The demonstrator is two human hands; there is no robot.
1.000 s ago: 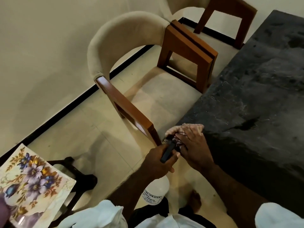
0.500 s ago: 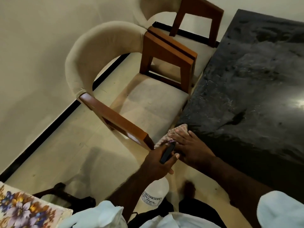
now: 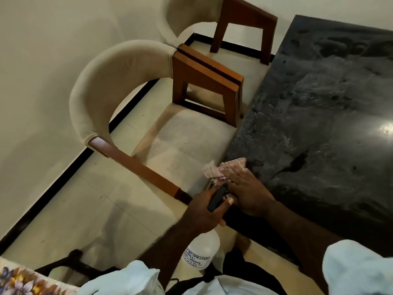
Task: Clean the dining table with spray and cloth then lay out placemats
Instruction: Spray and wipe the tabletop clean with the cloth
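Here, left fingers point(image 3: 227, 202) grip plastic sprayer point(image 3: 202, 250); right fingers point(image 3: 231, 173), flat, press crumpled cloth point(image 3: 212, 170).

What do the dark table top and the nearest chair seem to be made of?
The table top looks like polished dark stone, perhaps granite or marble: mottled grey veining and a bright glare spot. The nearest chair: reddish-brown wooden frame, smooth finish, with beige matte fabric padding on seat and curved back; exact fabric unclear.
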